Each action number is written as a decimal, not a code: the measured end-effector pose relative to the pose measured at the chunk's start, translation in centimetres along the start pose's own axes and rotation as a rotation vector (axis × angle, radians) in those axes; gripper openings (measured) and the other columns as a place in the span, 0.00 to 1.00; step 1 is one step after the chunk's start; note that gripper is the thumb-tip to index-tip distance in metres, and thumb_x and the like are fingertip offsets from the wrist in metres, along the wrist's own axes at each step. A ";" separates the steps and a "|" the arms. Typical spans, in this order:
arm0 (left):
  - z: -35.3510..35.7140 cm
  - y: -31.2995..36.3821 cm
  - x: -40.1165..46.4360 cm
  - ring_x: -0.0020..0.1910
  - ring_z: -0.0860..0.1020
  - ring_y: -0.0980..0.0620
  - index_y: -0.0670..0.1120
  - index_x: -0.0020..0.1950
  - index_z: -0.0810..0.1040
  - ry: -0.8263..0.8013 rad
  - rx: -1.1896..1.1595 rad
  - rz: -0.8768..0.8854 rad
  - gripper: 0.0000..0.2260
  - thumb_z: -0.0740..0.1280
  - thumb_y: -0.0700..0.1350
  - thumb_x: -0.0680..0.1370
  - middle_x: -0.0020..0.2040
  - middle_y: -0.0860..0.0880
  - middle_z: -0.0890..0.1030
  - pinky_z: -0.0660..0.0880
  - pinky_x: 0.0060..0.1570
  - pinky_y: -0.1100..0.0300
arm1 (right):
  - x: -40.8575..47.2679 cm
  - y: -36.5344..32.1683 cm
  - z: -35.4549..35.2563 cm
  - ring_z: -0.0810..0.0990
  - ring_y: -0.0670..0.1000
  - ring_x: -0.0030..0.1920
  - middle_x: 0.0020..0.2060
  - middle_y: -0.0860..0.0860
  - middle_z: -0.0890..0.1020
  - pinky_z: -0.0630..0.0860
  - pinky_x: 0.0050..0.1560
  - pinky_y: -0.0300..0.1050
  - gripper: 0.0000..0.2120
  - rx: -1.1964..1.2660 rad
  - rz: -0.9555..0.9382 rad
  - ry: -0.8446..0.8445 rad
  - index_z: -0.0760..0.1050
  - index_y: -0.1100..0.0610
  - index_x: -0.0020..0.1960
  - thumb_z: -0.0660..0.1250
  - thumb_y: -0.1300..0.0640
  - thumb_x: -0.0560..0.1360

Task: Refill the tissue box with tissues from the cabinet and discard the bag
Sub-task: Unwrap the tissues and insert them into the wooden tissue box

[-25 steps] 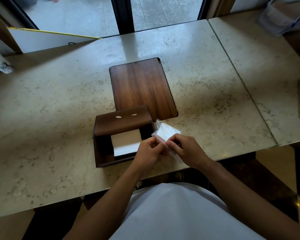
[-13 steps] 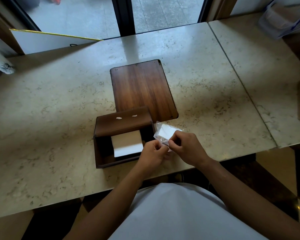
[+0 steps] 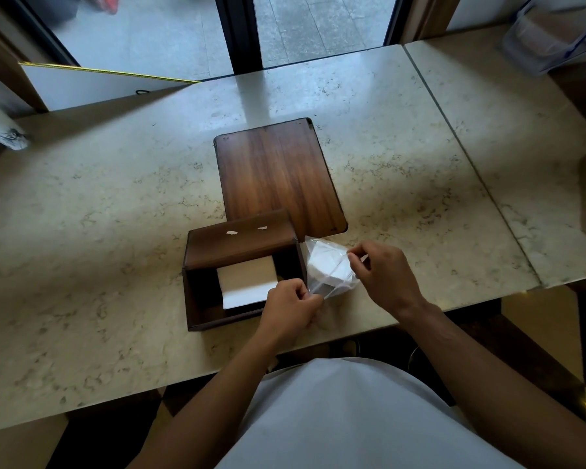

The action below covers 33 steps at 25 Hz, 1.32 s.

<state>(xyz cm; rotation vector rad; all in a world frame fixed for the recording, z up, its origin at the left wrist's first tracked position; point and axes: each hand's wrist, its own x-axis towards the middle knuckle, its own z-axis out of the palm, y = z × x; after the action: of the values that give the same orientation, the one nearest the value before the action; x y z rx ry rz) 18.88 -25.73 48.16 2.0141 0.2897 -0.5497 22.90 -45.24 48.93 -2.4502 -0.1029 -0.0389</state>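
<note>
The person is standing at a marble counter (image 3: pixel 82 252) and is opening a clear plastic bag (image 3: pixel 329 270) of white tissues, which is lying just right of the wooden tissue box (image 3: pixel 241 252). The left hand (image 3: pixel 290 308) is pinching the near edge of the bag with its fingers pressed together, and the right hand (image 3: pixel 384 274) is pinching the far edge the same way, so the two hands are pulling the plastic apart. The box is open and a white stack of tissues (image 3: pixel 247 282) is already lying inside, with dark free space around it. Its flat wooden lid (image 3: pixel 278 177) is resting on the counter behind it. I judge the task is about in the middle: the tissues in the bag must be moved into the box, the lid put back and the bag discarded. The counter is pale and veined, with a seam on the right. Behind it glass doors are showing a paved floor outside.
</note>
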 end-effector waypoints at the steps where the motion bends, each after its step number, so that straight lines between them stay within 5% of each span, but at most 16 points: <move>1: -0.2 0.0 0.0 0.40 0.84 0.46 0.36 0.44 0.78 -0.010 0.026 0.005 0.10 0.71 0.44 0.78 0.40 0.43 0.84 0.85 0.43 0.50 | 0.2 0.0 -0.1 0.82 0.51 0.37 0.42 0.55 0.86 0.80 0.39 0.44 0.04 -0.009 -0.020 -0.003 0.82 0.61 0.50 0.71 0.60 0.79; 4: -0.5 0.1 0.1 0.42 0.83 0.51 0.39 0.42 0.77 -0.057 0.111 0.029 0.10 0.72 0.44 0.77 0.41 0.46 0.83 0.85 0.44 0.54 | 0.5 -0.2 -0.4 0.83 0.54 0.39 0.43 0.57 0.86 0.82 0.42 0.50 0.06 -0.054 -0.090 -0.030 0.82 0.63 0.52 0.70 0.61 0.79; 11: -2.1 0.3 0.9 0.37 0.78 0.56 0.47 0.36 0.75 -0.080 0.264 0.091 0.10 0.74 0.46 0.72 0.34 0.54 0.79 0.70 0.28 0.73 | 1.0 -0.4 -0.8 0.83 0.55 0.38 0.42 0.58 0.87 0.73 0.39 0.40 0.05 -0.151 -0.232 -0.043 0.83 0.63 0.50 0.73 0.63 0.76; 13: -1.9 0.3 0.6 0.38 0.81 0.53 0.44 0.40 0.78 -0.081 0.143 0.039 0.09 0.72 0.47 0.75 0.37 0.50 0.82 0.76 0.31 0.70 | 1.0 -0.5 -0.6 0.83 0.54 0.37 0.42 0.56 0.86 0.72 0.39 0.40 0.04 -0.112 -0.215 -0.029 0.83 0.61 0.50 0.72 0.61 0.77; 16: -1.0 0.0 0.0 0.42 0.85 0.46 0.43 0.47 0.81 -0.163 -0.031 -0.045 0.08 0.68 0.47 0.80 0.41 0.46 0.86 0.84 0.46 0.52 | 0.4 -0.9 -0.3 0.82 0.50 0.38 0.42 0.52 0.86 0.77 0.39 0.43 0.05 -0.016 -0.157 -0.068 0.82 0.58 0.52 0.71 0.57 0.78; 22: 1.2 1.0 0.1 0.43 0.86 0.39 0.40 0.58 0.80 -0.177 -0.470 -0.200 0.10 0.61 0.41 0.83 0.44 0.40 0.88 0.85 0.46 0.46 | -2.4 -1.9 -0.5 0.75 0.46 0.41 0.43 0.50 0.79 0.70 0.41 0.34 0.04 0.063 -0.139 0.007 0.80 0.58 0.49 0.72 0.62 0.75; 26: 1.9 2.0 0.4 0.40 0.85 0.44 0.42 0.53 0.83 -0.194 -0.422 -0.137 0.13 0.60 0.46 0.84 0.45 0.41 0.87 0.82 0.39 0.54 | -4.6 -2.0 -0.8 0.80 0.49 0.39 0.43 0.52 0.84 0.78 0.41 0.41 0.03 0.092 -0.165 -0.129 0.82 0.60 0.51 0.70 0.61 0.78; 33: 2.7 2.3 0.0 0.32 0.78 0.53 0.41 0.46 0.81 -0.148 -0.219 -0.014 0.13 0.61 0.44 0.84 0.36 0.46 0.81 0.78 0.37 0.57 | -4.9 -0.9 -0.4 0.83 0.54 0.58 0.61 0.56 0.84 0.77 0.63 0.47 0.15 -0.022 0.002 -0.197 0.79 0.60 0.66 0.64 0.59 0.82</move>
<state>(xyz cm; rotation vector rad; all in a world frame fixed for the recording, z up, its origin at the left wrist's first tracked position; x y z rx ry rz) 19.12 -29.24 48.86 1.7519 0.2618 -0.6441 17.97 -45.13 49.55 -2.4707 -0.1873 0.2037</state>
